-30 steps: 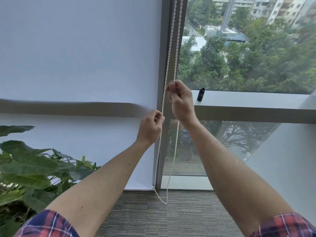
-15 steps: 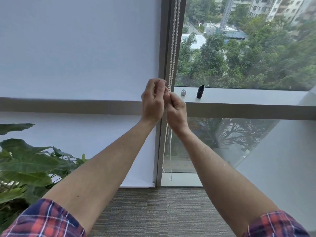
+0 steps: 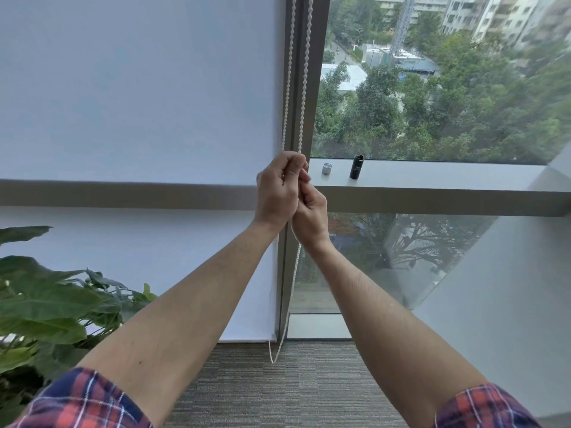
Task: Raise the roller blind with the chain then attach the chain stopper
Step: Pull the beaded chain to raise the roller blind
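Two bare hands meet at a window frame. The left hand (image 3: pixel 277 193) and right hand (image 3: pixel 310 216), touching, have fingers pinching the white bead chain (image 3: pixel 304 72), which hangs beside the lowered roller blind (image 3: pixel 139 88). A small silver cap (image 3: pixel 326 168) and black cylinder (image 3: pixel 357 167) stand on the window ledge (image 3: pixel 432 177).

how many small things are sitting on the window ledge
2. A small silver cylinder stands on the ledge just right of the hands, and a taller black cylinder stands just to its right. The hands could hide more behind them.
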Demonstrator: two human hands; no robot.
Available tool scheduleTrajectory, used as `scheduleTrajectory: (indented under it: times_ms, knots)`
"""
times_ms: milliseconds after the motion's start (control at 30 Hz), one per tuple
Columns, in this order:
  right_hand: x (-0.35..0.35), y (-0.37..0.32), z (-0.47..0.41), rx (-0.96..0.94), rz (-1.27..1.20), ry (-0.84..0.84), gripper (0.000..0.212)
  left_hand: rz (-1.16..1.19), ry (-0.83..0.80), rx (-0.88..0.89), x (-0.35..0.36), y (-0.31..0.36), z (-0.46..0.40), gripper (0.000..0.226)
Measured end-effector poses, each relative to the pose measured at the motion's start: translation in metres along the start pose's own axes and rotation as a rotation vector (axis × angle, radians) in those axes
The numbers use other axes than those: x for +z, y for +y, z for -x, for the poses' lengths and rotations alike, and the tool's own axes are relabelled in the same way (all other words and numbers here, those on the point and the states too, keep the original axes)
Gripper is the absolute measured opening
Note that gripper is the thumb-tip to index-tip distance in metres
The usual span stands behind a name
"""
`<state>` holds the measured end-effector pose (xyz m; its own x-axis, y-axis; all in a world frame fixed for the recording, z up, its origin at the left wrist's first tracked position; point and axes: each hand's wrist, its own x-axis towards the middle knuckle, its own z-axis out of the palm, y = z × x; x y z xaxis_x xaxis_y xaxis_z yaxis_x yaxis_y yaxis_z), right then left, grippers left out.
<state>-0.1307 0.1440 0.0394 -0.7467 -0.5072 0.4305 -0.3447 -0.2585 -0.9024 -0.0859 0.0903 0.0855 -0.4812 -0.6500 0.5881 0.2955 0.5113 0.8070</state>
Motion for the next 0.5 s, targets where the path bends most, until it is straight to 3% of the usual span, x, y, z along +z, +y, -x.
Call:
scheduleTrajectory:
  times_ms: [300, 433, 500]
  knots:
    - [-0.002, 0.024, 0.029, 0.081, 0.066, -0.081, 0.018, -0.124, -0.092, -0.031, -0.015, -0.022, 0.028, 0.019]
    - [-0.015, 0.027, 0.032, 0.086, 0.309, -0.162, 0.042, -0.224, -0.085, 0.025, -0.025, -0.026, 0.026, 0.021]
    - [-0.023, 0.022, 0.031, 0.118, 0.236, -0.086, 0.033, -0.267, -0.094, 0.05, -0.034, -0.026, 0.023, 0.023]
